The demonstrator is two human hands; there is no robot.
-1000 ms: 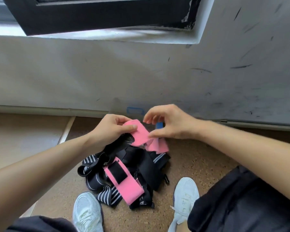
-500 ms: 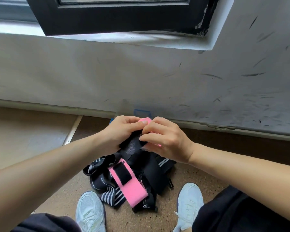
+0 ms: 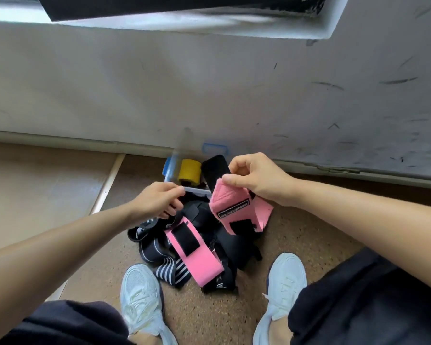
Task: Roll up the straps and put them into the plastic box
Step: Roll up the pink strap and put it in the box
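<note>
My right hand (image 3: 258, 180) grips a pink strap (image 3: 237, 207) that is partly folded and hangs loose, its black velcro end (image 3: 214, 174) sticking up. My left hand (image 3: 159, 200) is apart from it, fingers curled, low over a pile of straps on the floor; whether it pinches a black one there is unclear. The pile holds a second pink strap (image 3: 197, 257) with a black patch, plus black and white-striped straps (image 3: 168, 268). Behind the pile, against the wall, stands the clear plastic box (image 3: 197, 190) with blue clips, a yellow roll (image 3: 189, 171) inside it.
My two pale shoes (image 3: 141, 292) (image 3: 284, 277) flank the pile on a speckled cork floor. A scuffed white wall (image 3: 234, 95) rises just behind the box. A beige floor panel (image 3: 40, 185) lies to the left.
My hands have come apart: the right one has lifted the pink strap up and right, the left has let go and dropped to the pile. The box and yellow roll are now uncovered.
</note>
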